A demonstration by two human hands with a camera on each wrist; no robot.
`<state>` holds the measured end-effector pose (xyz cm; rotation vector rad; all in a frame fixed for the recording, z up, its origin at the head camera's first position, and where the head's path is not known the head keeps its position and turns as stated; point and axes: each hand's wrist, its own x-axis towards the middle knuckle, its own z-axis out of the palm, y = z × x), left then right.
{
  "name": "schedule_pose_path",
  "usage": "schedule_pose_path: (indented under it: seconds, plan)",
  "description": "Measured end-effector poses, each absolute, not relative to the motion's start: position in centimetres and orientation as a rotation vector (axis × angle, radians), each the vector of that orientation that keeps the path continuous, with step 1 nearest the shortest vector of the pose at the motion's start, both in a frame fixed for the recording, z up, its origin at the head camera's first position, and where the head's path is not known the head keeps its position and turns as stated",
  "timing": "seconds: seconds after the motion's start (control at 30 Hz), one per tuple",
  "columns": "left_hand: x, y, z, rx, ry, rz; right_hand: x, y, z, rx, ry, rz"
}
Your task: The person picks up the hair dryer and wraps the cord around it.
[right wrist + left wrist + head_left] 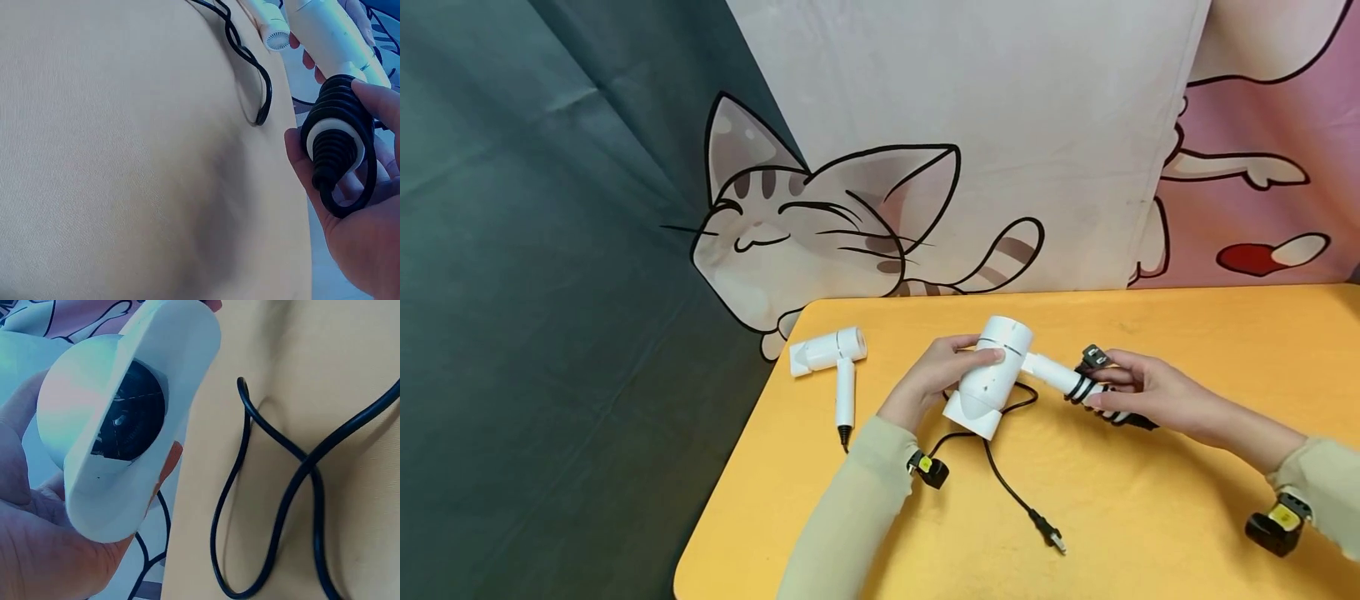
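Note:
A white hair dryer (987, 387) is held up over the table between both hands. My left hand (942, 375) grips its barrel, thumb lying across the near side. The flat nozzle (134, 494) tilts down toward me, its dark opening showing in the left wrist view. My right hand (1157, 392) holds the handle, around which the black cord (337, 103) is wound in several turns. Its black plug (1096, 357) sticks up beside the right fingers. Most of the left fingers are hidden behind the barrel.
Another white hair dryer (829, 352) lies on the yellow table (1150, 525) at the left. A loose black cord (1003, 479) lies beneath the held dryer, ending in a plug (1051, 533) toward the front. A cartoon cat curtain (1000, 100) hangs behind.

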<state>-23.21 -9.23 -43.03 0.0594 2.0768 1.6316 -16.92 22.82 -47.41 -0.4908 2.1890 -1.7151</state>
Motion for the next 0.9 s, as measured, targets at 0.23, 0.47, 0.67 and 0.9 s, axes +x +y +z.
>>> schedule_pose_path:
  seconds: [0.23,0.47,0.67,0.9]
  plan:
    - [-23.5,-8.4,-41.9,0.091,2.125,1.591,-16.4,23.5,-47.5,-0.377,2.197,-1.724]
    - [-23.7,-9.2,-40.7,0.114,2.165,1.631,-16.2,25.9,-48.6,-0.233,2.267,-1.721]
    - [-23.4,-10.4,-41.1,0.116,2.112,1.743,-15.7,28.5,-49.2,-0.101,2.293,-1.792]
    - [-22.9,-11.5,-42.8,0.137,2.121,1.771,-14.8,31.1,-50.2,0.115,2.293,-1.982]
